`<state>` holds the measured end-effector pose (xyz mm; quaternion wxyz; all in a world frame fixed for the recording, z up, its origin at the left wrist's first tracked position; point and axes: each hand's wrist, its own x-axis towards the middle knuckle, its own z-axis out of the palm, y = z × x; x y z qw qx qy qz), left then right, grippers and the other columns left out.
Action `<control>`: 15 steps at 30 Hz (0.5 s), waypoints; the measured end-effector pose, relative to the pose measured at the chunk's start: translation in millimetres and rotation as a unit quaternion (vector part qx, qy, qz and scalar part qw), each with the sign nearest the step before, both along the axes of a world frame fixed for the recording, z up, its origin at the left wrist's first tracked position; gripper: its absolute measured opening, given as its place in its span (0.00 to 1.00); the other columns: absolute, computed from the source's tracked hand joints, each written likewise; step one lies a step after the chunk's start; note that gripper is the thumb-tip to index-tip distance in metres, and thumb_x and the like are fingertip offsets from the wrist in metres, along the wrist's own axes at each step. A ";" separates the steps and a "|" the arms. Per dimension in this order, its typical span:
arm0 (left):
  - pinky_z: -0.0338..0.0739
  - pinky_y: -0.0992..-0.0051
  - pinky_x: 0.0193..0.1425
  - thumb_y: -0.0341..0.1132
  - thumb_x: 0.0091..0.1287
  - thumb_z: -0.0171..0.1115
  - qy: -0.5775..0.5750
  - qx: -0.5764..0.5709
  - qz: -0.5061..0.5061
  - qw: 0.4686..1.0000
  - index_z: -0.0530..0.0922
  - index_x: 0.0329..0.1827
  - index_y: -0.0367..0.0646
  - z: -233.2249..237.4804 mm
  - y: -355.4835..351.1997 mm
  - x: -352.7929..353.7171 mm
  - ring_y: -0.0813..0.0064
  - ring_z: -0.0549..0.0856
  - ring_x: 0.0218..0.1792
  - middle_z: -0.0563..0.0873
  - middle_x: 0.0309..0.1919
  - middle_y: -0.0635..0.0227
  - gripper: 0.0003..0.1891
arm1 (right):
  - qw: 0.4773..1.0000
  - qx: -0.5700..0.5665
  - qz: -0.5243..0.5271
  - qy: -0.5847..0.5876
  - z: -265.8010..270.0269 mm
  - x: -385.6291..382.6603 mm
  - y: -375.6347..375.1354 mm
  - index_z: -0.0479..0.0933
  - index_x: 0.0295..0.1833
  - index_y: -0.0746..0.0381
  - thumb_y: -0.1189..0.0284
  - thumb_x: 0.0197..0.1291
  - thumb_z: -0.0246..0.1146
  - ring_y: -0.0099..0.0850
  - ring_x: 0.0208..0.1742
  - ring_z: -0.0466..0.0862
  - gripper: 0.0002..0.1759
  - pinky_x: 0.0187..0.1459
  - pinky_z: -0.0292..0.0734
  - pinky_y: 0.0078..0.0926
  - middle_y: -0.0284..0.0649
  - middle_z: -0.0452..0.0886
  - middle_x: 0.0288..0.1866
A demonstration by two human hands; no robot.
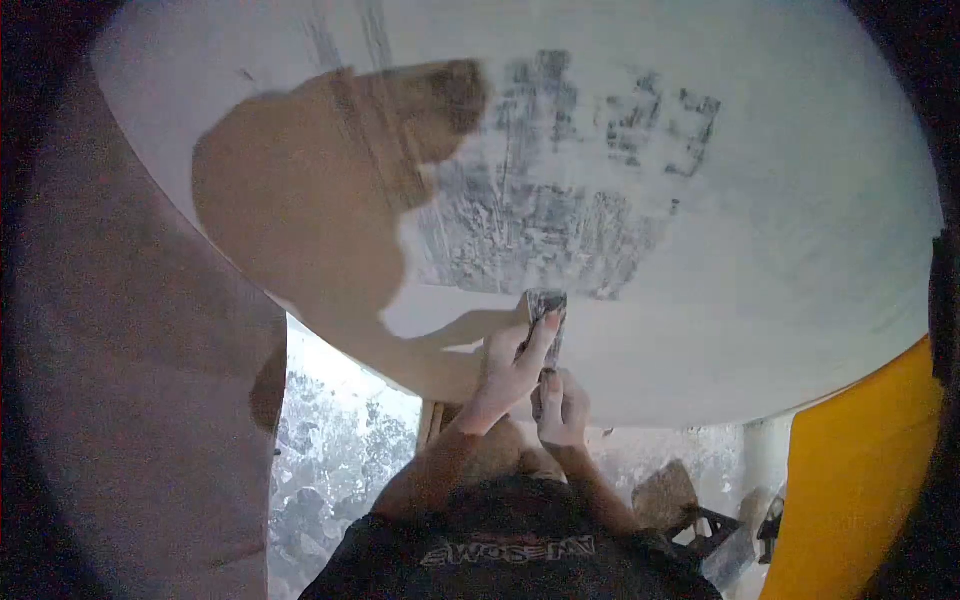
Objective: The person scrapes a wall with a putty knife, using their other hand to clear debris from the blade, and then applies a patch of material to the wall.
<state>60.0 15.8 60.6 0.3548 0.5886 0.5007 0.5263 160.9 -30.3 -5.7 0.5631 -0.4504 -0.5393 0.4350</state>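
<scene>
A large white curved surface (pixel 640 355) fills most of the head view, with grey-black smeared patches (pixel 540 235) across its middle. My left hand (pixel 512 365) is closed round a narrow dark tool (pixel 546 302) smeared with white, its thumb lying along it. The tool's upper end is at the surface, just below the smeared patches; whether it touches cannot be made out. Just below, my right hand (pixel 566 408) is curled round a dark end in line with the tool. Whether this is the same tool's handle is partly hidden by the fingers.
Shadows of a head and an arm (pixel 300 200) fall on the white surface's left part. A brownish panel (pixel 150 380) stands at the left, a yellow-orange sheet (pixel 850 470) at the right. Below are a mottled grey-white floor (pixel 340 440) and a dark angular object (pixel 708 535).
</scene>
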 end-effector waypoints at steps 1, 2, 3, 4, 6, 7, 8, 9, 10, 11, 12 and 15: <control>0.57 0.74 0.20 0.47 0.68 0.55 -0.001 0.015 0.006 1.000 0.71 0.19 0.35 3.1 -1.4 0.6 0.84 0.63 0.17 0.66 0.11 0.74 0.25 | 1.000 0.008 -0.007 -0.004 -0.3 -0.6 2.3 0.73 0.40 0.65 0.67 0.68 0.47 0.18 0.21 0.66 0.14 0.23 0.61 0.22 0.34 0.70 0.18; 0.57 0.74 0.20 0.47 0.68 0.55 -0.002 0.016 0.006 1.000 0.71 0.19 0.35 6.6 -0.3 1.4 0.84 0.63 0.17 0.66 0.11 0.74 0.25 | 1.000 0.010 -0.008 -0.005 -0.1 0.5 3.7 0.73 0.40 0.65 0.67 0.68 0.47 0.18 0.21 0.66 0.14 0.23 0.61 0.22 0.34 0.70 0.18; 0.58 0.74 0.20 0.48 0.68 0.55 -0.003 0.026 0.017 1.000 0.71 0.19 0.34 11.4 3.0 2.2 0.84 0.63 0.17 0.65 0.11 0.73 0.26 | 1.000 0.014 -0.011 -0.005 16.1 -1.7 5.4 0.73 0.40 0.65 0.67 0.68 0.47 0.18 0.21 0.66 0.14 0.23 0.62 0.22 0.33 0.70 0.18; 0.59 0.73 0.20 0.49 0.68 0.55 -0.004 0.034 0.028 0.999 0.71 0.19 0.34 19.6 5.9 2.5 0.83 0.63 0.17 0.64 0.10 0.72 0.26 | 1.000 0.017 -0.015 -0.004 25.6 -3.3 7.5 0.73 0.40 0.65 0.68 0.68 0.47 0.17 0.21 0.67 0.13 0.23 0.62 0.22 0.32 0.71 0.18; 0.59 0.73 0.20 0.48 0.68 0.55 -0.007 0.058 0.019 0.998 0.71 0.19 0.33 27.8 3.2 1.2 0.82 0.63 0.17 0.64 0.10 0.72 0.26 | 1.000 0.012 -0.009 -0.012 26.7 -3.0 7.8 0.74 0.40 0.65 0.68 0.68 0.47 0.17 0.21 0.67 0.13 0.23 0.62 0.21 0.32 0.71 0.19; 0.58 0.74 0.19 0.47 0.68 0.54 -0.004 0.045 0.014 0.999 0.71 0.19 0.34 23.5 2.3 0.5 0.84 0.64 0.17 0.65 0.11 0.73 0.25 | 1.000 0.016 -0.005 -0.017 27.8 -3.3 9.0 0.74 0.41 0.66 0.68 0.68 0.47 0.16 0.22 0.67 0.13 0.23 0.63 0.21 0.31 0.71 0.19; 0.58 0.74 0.19 0.45 0.69 0.54 0.000 0.038 0.008 0.999 0.71 0.18 0.35 18.8 4.3 -0.7 0.85 0.65 0.16 0.67 0.11 0.73 0.24 | 1.000 0.022 -0.005 -0.015 24.5 -4.3 7.3 0.74 0.41 0.66 0.68 0.68 0.47 0.16 0.22 0.67 0.13 0.23 0.63 0.21 0.31 0.71 0.19; 0.58 0.76 0.19 0.46 0.69 0.54 -0.063 -0.001 -0.015 0.998 0.72 0.18 0.36 -1.6 4.1 1.3 0.86 0.66 0.17 0.69 0.12 0.75 0.24 | 0.999 0.028 -0.015 -0.014 15.7 -4.5 0.6 0.70 0.36 0.63 0.64 0.69 0.46 0.16 0.19 0.65 0.16 0.20 0.60 0.18 0.29 0.68 0.18; 0.58 0.76 0.19 0.46 0.69 0.54 -0.062 0.007 -0.017 0.998 0.72 0.18 0.36 0.8 3.2 3.4 0.86 0.66 0.17 0.69 0.12 0.75 0.24 | 0.999 0.036 -0.026 -0.012 8.1 -4.3 -2.5 0.67 0.30 0.61 0.59 0.70 0.45 0.16 0.16 0.64 0.20 0.18 0.58 0.15 0.28 0.65 0.17; 0.58 0.76 0.19 0.46 0.69 0.54 -0.042 0.011 -0.005 0.999 0.72 0.18 0.37 4.9 3.0 4.8 0.87 0.66 0.17 0.68 0.12 0.75 0.24 | 0.998 0.063 -0.024 -0.002 2.9 -1.8 0.0 0.67 0.32 0.62 0.57 0.70 0.46 0.16 0.16 0.64 0.20 0.17 0.57 0.15 0.28 0.66 0.18; 0.58 0.76 0.19 0.46 0.69 0.54 -0.022 0.011 0.007 1.000 0.73 0.18 0.37 9.9 1.2 5.8 0.87 0.66 0.17 0.68 0.12 0.76 0.24 | 0.998 0.065 -0.027 -0.001 12.9 -3.0 2.8 0.67 0.32 0.62 0.57 0.70 0.46 0.16 0.16 0.64 0.20 0.17 0.57 0.15 0.28 0.66 0.18; 0.57 0.77 0.18 0.47 0.68 0.55 -0.005 0.016 0.004 1.000 0.73 0.17 0.37 49.9 3.7 7.1 0.87 0.65 0.16 0.68 0.11 0.77 0.25 | 0.998 0.049 -0.017 0.041 37.0 -4.9 2.8 0.68 0.32 0.62 0.57 0.69 0.46 0.16 0.16 0.64 0.20 0.16 0.57 0.16 0.28 0.66 0.18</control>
